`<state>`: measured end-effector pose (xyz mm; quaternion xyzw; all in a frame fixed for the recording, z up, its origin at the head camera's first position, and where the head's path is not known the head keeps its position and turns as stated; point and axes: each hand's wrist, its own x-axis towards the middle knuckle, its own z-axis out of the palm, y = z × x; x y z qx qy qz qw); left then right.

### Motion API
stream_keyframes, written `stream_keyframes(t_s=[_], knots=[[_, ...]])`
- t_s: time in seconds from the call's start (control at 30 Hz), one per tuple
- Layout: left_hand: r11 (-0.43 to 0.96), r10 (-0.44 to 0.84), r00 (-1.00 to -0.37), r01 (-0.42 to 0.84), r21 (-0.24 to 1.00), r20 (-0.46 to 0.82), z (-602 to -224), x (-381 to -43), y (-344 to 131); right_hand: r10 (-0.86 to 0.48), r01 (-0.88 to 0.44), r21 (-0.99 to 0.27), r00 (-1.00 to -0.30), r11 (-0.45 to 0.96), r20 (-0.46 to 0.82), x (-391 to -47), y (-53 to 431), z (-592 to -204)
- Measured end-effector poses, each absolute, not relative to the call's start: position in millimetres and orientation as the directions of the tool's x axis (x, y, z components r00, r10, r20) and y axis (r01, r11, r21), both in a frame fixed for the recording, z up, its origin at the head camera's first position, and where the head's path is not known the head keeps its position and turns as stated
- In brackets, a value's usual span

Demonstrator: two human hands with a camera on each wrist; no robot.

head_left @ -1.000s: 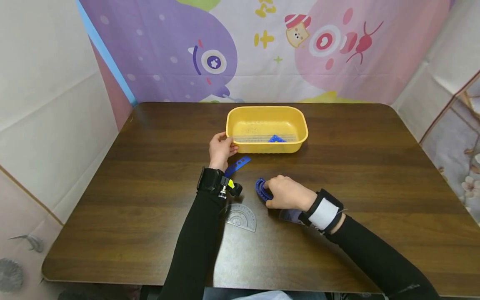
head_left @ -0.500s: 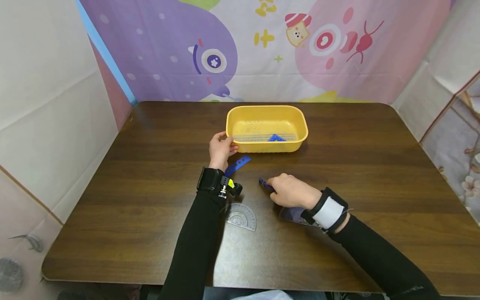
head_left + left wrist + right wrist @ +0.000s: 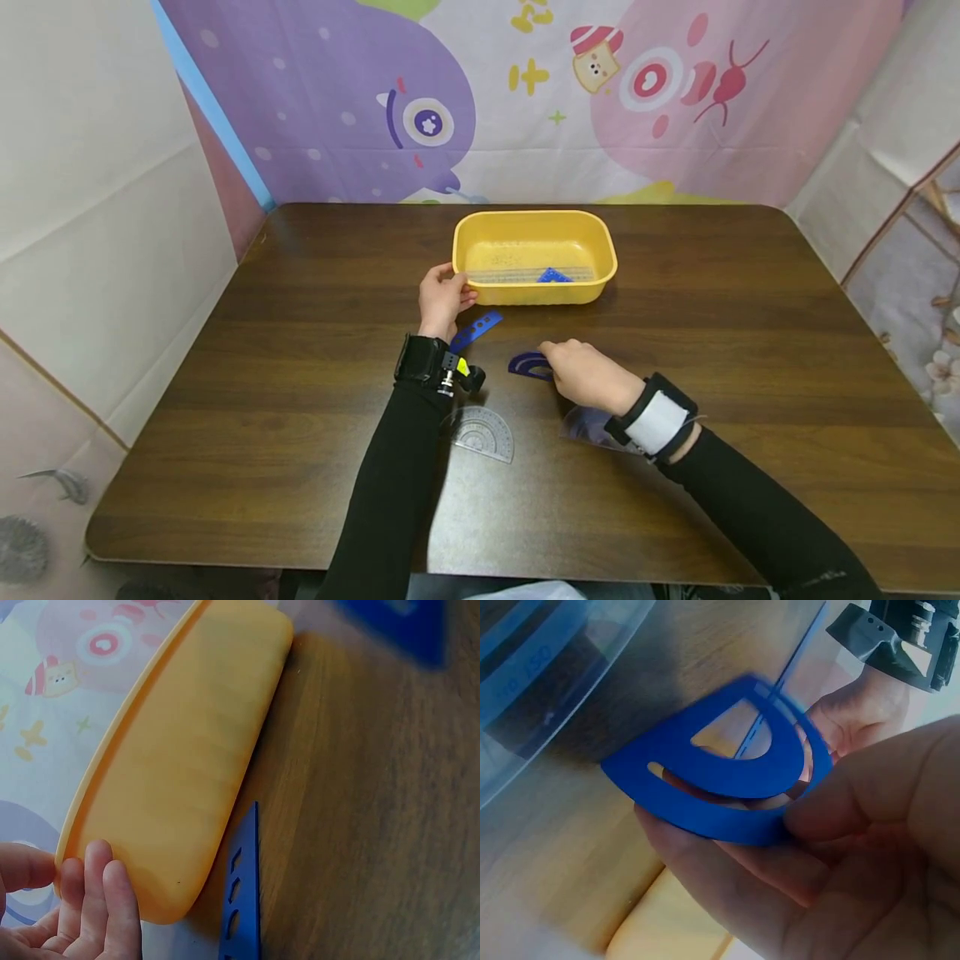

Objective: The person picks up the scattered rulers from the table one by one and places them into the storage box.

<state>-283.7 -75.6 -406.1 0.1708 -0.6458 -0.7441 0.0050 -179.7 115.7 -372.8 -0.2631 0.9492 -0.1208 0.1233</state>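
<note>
Blue protractor (image 3: 731, 776) sits between the thumb and fingers of the right hand (image 3: 592, 379), which pinches it by its curved side; it is on the near side of the basin, and whether its edge touches the table cannot be told. Fingers show behind its open slot.

Behind everything hangs a printed backdrop (image 3: 525, 117), purple at left and pink at right, with large cartoon faces. Below it spreads the dark wood-grain table (image 3: 285, 433), its corners rounded. Two black sleeves (image 3: 384, 492) reach over it from the near edge, and each wrist wears a black strap (image 3: 420, 360); the one on the right carries a white patch.

Near the far edge stands the yellow basin (image 3: 525, 296), upright. Its near left corner is held by the left hand (image 3: 441, 300), gripping at the rim with fingers along the outer wall. Inside, along the near wall, lies a clear ruler (image 3: 502, 276).

Under the right wrist is a clear curved piece (image 3: 588, 427), partly hidden. A clear protractor (image 3: 482, 435) lies flat beside the left sleeve. The blue stencil ruler (image 3: 477, 328), with shapes cut through it, lies just in front of the basin, one end hidden by the left wrist. Smallest to the eye is a blue set square (image 3: 554, 276) in the basin, partly hidden by the near wall.
</note>
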Motion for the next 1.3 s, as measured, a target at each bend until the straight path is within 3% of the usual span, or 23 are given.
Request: stream_keyframes(t_s=[0.27,0.73,1.3], knots=[[-0.161,-0.230,-0.941,-0.214,0.963,-0.248,-407.5,-284.1,-75.9,-0.510,-0.451,-0.311,-0.848,0.837,-0.143,-183.5,116.4,-376.3],[-0.168,-0.233,-0.939,-0.217,0.962,-0.252,-405.8,-284.6,-75.9,-0.452,-0.453,-0.287,-0.889,0.844,0.072,-194.7,122.2,-377.9],[-0.162,-0.227,-0.941,-0.218,0.962,-0.251,-404.6,-281.8,-77.2,-0.367,-0.425,-0.322,-0.902,0.846,0.226,-216.0,124.4,-358.2]])
